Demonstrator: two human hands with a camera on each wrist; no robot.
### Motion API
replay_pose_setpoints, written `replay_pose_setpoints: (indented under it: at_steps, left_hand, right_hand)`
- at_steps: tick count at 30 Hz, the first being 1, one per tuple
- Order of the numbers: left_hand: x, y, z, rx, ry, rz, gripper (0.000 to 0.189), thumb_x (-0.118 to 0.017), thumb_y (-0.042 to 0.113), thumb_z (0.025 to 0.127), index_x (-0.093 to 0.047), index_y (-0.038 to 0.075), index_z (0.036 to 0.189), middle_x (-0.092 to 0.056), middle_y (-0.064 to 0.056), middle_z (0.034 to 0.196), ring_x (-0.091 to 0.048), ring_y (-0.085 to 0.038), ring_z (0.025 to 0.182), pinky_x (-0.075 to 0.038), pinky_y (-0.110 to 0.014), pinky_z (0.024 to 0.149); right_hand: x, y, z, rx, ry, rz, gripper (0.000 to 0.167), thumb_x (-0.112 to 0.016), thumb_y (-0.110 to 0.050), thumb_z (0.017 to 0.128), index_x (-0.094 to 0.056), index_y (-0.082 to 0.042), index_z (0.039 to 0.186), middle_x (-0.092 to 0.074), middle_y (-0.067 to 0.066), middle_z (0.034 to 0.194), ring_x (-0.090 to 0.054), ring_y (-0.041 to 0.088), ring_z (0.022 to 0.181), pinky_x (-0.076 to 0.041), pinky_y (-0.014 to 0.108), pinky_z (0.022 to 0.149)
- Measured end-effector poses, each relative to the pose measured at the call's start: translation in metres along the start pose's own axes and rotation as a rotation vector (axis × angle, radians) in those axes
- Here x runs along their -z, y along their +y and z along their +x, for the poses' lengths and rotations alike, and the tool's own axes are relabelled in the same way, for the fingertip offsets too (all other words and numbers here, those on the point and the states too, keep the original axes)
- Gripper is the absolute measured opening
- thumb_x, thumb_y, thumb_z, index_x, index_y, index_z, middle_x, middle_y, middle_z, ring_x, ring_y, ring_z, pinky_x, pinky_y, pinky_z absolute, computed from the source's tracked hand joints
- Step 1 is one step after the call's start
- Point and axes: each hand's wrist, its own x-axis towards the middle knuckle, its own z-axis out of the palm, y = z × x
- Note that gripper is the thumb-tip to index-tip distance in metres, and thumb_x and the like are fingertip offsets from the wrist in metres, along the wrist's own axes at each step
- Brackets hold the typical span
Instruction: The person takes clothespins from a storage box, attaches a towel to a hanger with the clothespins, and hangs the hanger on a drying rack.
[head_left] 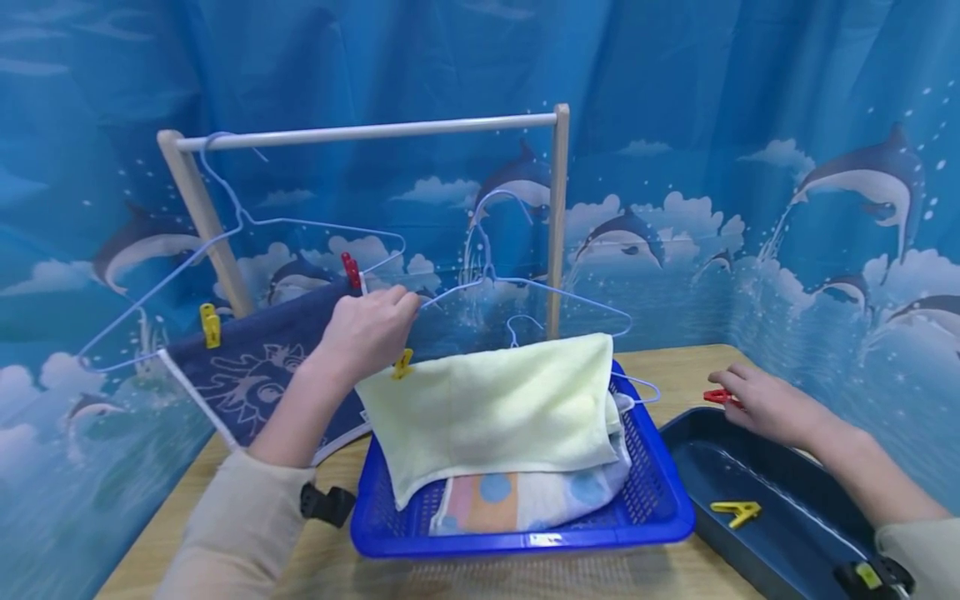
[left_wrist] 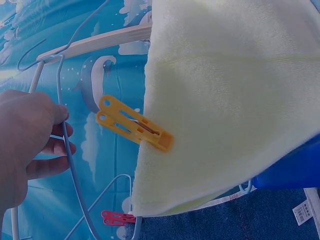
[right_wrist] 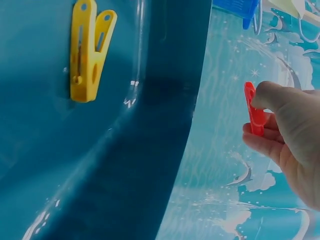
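Observation:
My left hand [head_left: 375, 329] pinches a light blue wire hanger [left_wrist: 68, 147] on one side, holding it up in front of the rack. A pale yellow towel [head_left: 495, 408] hangs folded over this hanger, above the basket. A yellow clothespin [left_wrist: 135, 124] clips the towel near its left corner. Over at the right, my right hand [head_left: 780, 408] pinches a red clothespin [right_wrist: 256, 112] between thumb and fingers, above the far rim of a dark tray [head_left: 720, 546]. One yellow clothespin [head_left: 737, 512] lies in that tray.
A blue basket [head_left: 517, 542] holds a patterned towel [head_left: 540, 500] and more hangers. Behind it stands a drying rack [head_left: 375, 131] with a white bar. From its left end a hanger carries a navy towel [head_left: 277, 358], clipped by one yellow and one red clothespin. A dolphin-print curtain surrounds the table.

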Motion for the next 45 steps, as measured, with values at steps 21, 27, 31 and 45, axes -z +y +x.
replay_pose_setpoints:
  at_steps: [21,27,31,45]
  left_hand:
    - [0.001,-0.002,-0.003,0.019,0.045,0.008,0.009,-0.063,0.010,0.085,-0.060,0.006,0.093,-0.060,-0.008,0.083,-0.056,-0.019,0.064,-0.048,-0.026,0.050]
    - [0.000,-0.002,-0.003,0.013,0.060,0.011,0.011,-0.064,0.009,0.084,-0.060,0.005,0.093,-0.061,-0.008,0.084,-0.057,-0.019,0.064,-0.048,-0.026,0.050]
    - [-0.001,-0.002,-0.003,0.002,0.073,0.028,0.010,-0.064,0.008,0.084,-0.060,0.005,0.093,-0.061,-0.009,0.085,-0.058,-0.020,0.065,-0.048,-0.027,0.050]
    - [-0.001,-0.001,-0.002,0.003,0.073,0.022,0.012,-0.065,0.008,0.083,-0.061,0.006,0.093,-0.061,-0.008,0.085,-0.058,-0.020,0.066,-0.049,-0.027,0.050]
  right_hand:
    - [0.024,-0.027,0.058,-0.056,0.158,0.037,0.031,-0.076,0.010,0.063,-0.063,-0.005,0.087,-0.057,0.007,0.091,-0.056,0.019,0.076,-0.050,0.035,0.058]
    - [0.026,-0.036,0.069,-0.032,0.210,0.056,0.033,-0.076,0.014,0.062,-0.064,-0.008,0.083,-0.059,0.007,0.096,-0.058,0.022,0.083,-0.051,0.037,0.060]
    - [0.026,-0.038,0.074,0.023,0.244,0.047,0.010,-0.072,-0.003,0.078,-0.065,-0.009,0.081,-0.058,0.009,0.098,-0.057,0.023,0.084,-0.050,0.034,0.061]
    - [0.032,-0.048,0.099,0.136,0.364,0.115,0.046,-0.033,-0.036,0.100,-0.066,-0.003,0.096,-0.059,0.014,0.108,-0.058,0.027,0.094,-0.040,0.011,0.082]
